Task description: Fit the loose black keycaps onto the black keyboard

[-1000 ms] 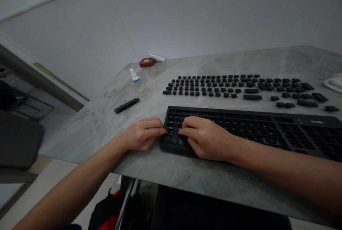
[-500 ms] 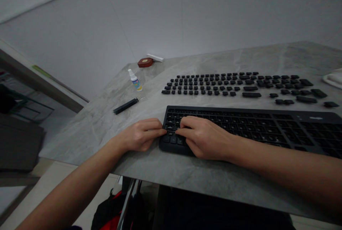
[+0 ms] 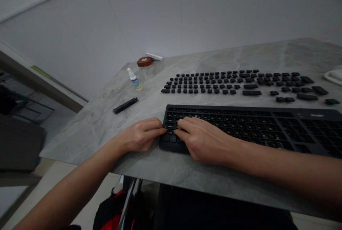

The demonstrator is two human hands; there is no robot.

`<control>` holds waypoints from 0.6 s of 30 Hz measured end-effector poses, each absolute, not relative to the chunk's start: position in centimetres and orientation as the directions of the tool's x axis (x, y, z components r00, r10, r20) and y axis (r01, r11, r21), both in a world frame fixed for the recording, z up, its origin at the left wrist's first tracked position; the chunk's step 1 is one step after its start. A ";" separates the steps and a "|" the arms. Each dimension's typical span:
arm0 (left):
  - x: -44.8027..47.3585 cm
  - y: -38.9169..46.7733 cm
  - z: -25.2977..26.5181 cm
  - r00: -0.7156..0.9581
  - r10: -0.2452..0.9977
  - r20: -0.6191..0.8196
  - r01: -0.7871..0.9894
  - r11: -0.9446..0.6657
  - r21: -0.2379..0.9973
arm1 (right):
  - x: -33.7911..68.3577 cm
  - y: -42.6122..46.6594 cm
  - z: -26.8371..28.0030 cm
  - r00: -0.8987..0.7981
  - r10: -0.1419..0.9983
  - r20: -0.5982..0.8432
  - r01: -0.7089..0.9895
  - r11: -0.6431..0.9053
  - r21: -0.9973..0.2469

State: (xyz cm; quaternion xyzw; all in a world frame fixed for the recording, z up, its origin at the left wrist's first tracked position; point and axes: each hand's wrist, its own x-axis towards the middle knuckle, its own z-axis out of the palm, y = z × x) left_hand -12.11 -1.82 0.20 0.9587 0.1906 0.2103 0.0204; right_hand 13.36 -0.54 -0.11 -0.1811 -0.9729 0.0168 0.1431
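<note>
A long black plastic keyboard [image 3: 248,125] lies on the grey marbled table [image 3: 149,166], mostly capless. At its left end, the left hand [image 3: 141,134] and right hand [image 3: 201,139] curl nearly closed; I cannot tell any hold.

A grey marbled table [image 3: 93,130] bore a black keyboard [image 3: 256,122]; around it sat loose keycaps [image 3: 250,86] at 12 o'clock, white cloth [image 3: 335,75] at 2, a dark strip [image 3: 125,105] at 9, and a spray bottle [image 3: 135,80] and reddish box [image 3: 144,61] at 10.
</note>
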 end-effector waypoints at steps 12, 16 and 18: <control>-12.2 -2.0 0.0 0.825 0.412 0.388 0.380 -0.911 0.160 | 13.3 -0.7 -0.3 -0.890 0.370 0.267 0.356 0.929 -0.101; -12.1 -2.1 0.1 0.812 0.424 0.401 0.372 -0.905 0.206 | 13.8 -0.9 0.2 -0.878 0.358 0.318 0.325 0.933 -0.152; -11.9 -2.1 0.2 0.802 0.436 0.409 0.380 -0.900 0.214 | 14.9 -0.7 1.2 -0.856 0.366 0.366 0.310 0.928 -0.205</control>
